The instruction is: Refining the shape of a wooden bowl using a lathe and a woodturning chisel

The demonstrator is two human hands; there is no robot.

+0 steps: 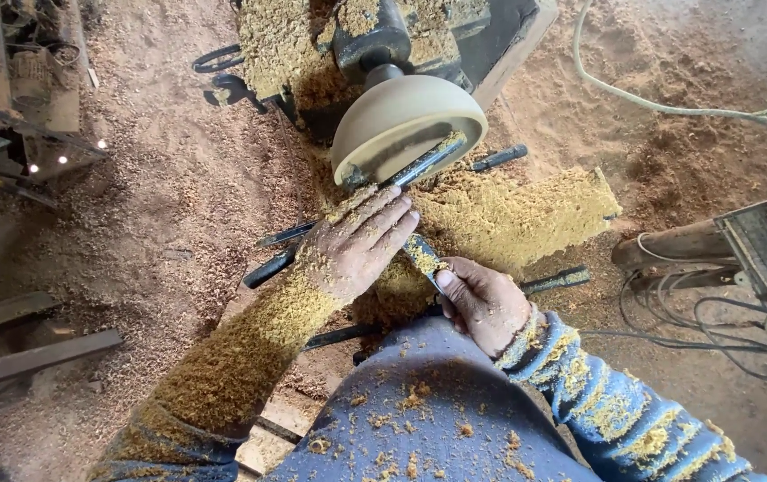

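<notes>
Right hand (pixel 483 302) closed around handle of long turning chisel (pixel 423 211). Left hand (pixel 361 243) flat, fingers spread, pressing on chisel shaft. Chisel tip inside wooden bowl (pixel 401 120) on lathe (pixel 383 40). Shavings (pixel 517 210) piled underneath.

You have a pale cable (pixel 660 105) far right, tangled black wires (pixel 714 321) at right, and steel bars (pixel 26 357) near left.
</notes>
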